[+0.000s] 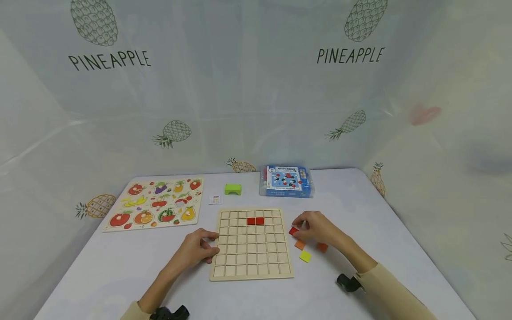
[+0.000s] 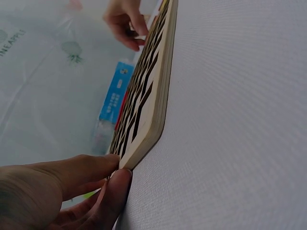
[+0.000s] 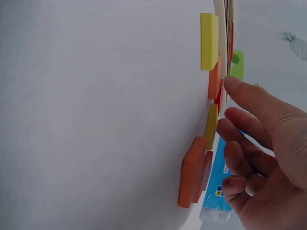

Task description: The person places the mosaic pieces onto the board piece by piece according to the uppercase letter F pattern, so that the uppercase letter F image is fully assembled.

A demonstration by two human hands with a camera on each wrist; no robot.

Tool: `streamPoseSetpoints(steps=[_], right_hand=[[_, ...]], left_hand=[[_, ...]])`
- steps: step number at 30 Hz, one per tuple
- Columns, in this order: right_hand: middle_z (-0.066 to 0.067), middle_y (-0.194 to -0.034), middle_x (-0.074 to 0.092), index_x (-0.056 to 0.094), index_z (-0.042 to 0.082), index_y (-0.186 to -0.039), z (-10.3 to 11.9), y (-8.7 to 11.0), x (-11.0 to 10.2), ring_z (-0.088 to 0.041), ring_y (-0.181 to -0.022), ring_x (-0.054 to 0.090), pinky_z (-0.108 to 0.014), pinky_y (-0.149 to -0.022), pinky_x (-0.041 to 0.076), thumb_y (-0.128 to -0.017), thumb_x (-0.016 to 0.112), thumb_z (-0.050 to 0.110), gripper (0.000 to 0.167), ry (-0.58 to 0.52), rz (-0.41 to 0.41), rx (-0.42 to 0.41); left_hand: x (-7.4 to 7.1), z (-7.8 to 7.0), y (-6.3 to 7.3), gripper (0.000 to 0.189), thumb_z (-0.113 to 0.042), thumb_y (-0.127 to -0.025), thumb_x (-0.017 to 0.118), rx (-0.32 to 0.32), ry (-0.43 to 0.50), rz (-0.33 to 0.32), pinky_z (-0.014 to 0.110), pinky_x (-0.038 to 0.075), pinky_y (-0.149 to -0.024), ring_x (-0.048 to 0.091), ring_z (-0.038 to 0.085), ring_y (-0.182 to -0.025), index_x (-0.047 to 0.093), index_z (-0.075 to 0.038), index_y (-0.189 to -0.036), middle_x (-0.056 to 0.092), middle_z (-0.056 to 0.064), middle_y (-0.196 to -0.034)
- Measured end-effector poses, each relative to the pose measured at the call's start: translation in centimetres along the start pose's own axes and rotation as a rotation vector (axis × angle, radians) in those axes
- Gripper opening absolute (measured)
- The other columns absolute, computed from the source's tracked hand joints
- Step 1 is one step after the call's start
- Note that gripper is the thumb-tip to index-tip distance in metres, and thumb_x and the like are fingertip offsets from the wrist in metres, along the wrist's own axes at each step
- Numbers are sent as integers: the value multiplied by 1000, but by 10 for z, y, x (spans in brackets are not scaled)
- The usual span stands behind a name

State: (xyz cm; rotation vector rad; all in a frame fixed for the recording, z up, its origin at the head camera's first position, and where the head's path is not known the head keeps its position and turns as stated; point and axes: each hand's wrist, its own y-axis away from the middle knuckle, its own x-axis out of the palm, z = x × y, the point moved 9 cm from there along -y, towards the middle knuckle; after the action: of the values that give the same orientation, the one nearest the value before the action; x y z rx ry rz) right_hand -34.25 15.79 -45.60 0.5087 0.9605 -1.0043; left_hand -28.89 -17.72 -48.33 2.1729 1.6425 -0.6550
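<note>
A square wooden grid board lies on the table. Two red tiles sit side by side in its second row from the top. My left hand holds the board's left edge with thumb and fingers; the left wrist view shows the fingertips against the board's edge. To the right of the board, my right hand reaches over a loose red tile, thumb and fingers apart. Nearby lie an orange tile, a yellow tile and a darker orange piece, partly under the hand's shadow.
A fruit picture board lies at the back left. Behind the grid stand a green block and a small printed card. A blue boxed set is at the back, near the pineapple-print curtain.
</note>
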Motion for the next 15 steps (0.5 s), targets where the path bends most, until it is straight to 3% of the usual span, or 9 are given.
streamPoseSetpoints(steps=[6, 15], right_hand=[[6, -89, 67, 75, 14, -104, -2, 1, 4, -8, -73, 52, -16, -60, 47, -79, 83, 29, 30, 35, 1, -14], [2, -87, 63, 75, 13, -106, 3, -5, 6, -11, -69, 49, -17, -56, 44, -81, 79, 15, 25, 2, 2, -52]], left_hand=[[0, -2, 0, 43, -9, -82, 78, -1, -1, -7, 25, 58, -51, 65, 13, -58, 65, 3, -120, 59, 17, -102], [0, 0, 0, 43, -9, -82, 78, -1, -1, -3, 24, 58, -52, 66, 13, -59, 65, 4, -120, 59, 17, -102]])
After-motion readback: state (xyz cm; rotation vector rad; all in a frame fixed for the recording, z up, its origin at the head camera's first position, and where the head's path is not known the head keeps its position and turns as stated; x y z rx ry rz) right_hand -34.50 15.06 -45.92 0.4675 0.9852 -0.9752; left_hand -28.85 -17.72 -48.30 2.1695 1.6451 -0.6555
